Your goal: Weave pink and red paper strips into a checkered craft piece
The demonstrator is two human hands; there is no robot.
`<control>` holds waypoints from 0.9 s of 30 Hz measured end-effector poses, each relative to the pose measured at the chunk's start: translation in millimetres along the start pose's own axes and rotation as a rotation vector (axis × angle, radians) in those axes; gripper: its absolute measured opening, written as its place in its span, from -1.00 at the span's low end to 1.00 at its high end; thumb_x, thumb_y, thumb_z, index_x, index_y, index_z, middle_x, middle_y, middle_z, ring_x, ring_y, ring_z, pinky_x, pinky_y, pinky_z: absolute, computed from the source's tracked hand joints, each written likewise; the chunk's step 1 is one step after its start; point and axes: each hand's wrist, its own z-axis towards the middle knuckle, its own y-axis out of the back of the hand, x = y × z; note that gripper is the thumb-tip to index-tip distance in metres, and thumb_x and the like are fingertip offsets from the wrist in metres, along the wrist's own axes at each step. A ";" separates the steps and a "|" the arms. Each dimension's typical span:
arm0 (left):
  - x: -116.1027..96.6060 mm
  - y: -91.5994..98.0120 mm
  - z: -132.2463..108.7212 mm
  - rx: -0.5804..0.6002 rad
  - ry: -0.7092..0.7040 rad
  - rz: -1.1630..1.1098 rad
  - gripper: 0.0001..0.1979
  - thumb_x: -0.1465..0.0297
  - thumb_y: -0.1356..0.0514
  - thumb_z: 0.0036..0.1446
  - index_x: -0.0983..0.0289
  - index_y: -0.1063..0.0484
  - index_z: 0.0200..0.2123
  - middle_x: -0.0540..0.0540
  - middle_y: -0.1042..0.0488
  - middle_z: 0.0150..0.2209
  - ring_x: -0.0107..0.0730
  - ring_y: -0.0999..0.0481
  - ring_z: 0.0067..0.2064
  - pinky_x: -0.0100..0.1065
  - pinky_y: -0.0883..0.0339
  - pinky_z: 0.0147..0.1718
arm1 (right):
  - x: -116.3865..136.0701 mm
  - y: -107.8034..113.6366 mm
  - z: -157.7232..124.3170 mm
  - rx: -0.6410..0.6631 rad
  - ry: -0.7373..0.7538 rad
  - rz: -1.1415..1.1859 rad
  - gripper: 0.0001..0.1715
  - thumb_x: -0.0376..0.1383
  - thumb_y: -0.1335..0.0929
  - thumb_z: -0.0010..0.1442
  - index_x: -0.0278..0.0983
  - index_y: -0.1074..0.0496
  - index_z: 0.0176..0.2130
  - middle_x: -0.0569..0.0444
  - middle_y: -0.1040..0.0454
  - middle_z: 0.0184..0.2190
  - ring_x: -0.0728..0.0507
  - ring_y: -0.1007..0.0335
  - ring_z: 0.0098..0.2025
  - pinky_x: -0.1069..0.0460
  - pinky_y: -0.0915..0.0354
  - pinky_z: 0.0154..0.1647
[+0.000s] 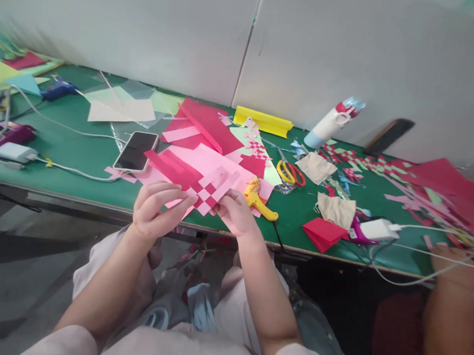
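Note:
Between my two hands is a piece of woven paper strips, red and light pink in a checkered pattern, with loose strip ends pointing away from me. My left hand pinches its left side, fingers closed at the edge. On the right edge, my right hand grips the weave between thumb and fingers. Beneath and behind it lie pink paper sheets and red paper. A yellow glue gun rests just right of my right hand. Left of the weave is a smartphone.
Farther right on the green table are scissors, beige pouches, a folded red paper and a white bottle. White chargers trail cables. Another person's hand is at the far right. A grey wall stands behind.

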 end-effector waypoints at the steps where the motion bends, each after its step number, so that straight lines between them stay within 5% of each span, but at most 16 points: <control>1: 0.5 0.1 -0.9 0.003 0.003 -0.001 -0.64 0.59 -0.38 -0.09 0.07 -0.54 -0.24 -0.01 -0.50 -0.34 -0.35 -0.53 -0.28 -0.30 -0.48 -0.33 | 2.8 -0.5 -1.5 0.020 0.007 0.023 -0.84 -0.26 -0.41 -0.04 -0.28 -0.41 -0.56 0.16 -0.38 -0.67 0.01 -0.25 -0.60 0.08 -0.20 -0.56; 8: 4.4 -3.2 -6.4 -0.020 -0.054 -0.049 -0.63 0.61 -0.41 -0.16 0.14 -0.54 -0.27 0.01 -0.49 -0.34 -0.36 -0.52 -0.29 -0.34 -0.47 -0.40 | 7.3 2.3 -7.9 0.017 0.054 -0.081 -0.62 -0.08 -0.42 0.06 -0.31 -0.46 -0.58 0.08 -0.45 -0.65 0.01 -0.27 -0.63 0.08 -0.14 -0.61; 18: 1.0 -8.7 -7.8 -0.010 0.125 0.065 -0.68 0.56 -0.37 -0.13 0.22 -0.34 -0.31 0.01 -0.43 -0.43 -0.39 -0.47 -0.40 -0.32 -0.36 -0.42 | 2.7 3.4 -8.9 -0.152 0.148 -0.239 -0.54 0.02 -0.46 0.03 -0.30 -0.50 -0.61 0.08 -0.45 -0.67 0.01 -0.28 -0.61 0.07 -0.19 -0.56; 27: -1.4 -10.9 -8.4 -0.009 0.117 0.148 -0.74 0.55 -0.32 -0.08 0.18 -0.36 -0.33 -0.01 -0.44 -0.47 -0.37 -0.46 -0.43 -0.28 -0.34 -0.36 | 2.2 0.9 -10.0 -0.169 0.160 -0.280 -0.55 -0.02 -0.46 0.04 -0.29 -0.49 -0.63 0.09 -0.42 -0.70 0.00 -0.29 -0.61 0.06 -0.18 -0.56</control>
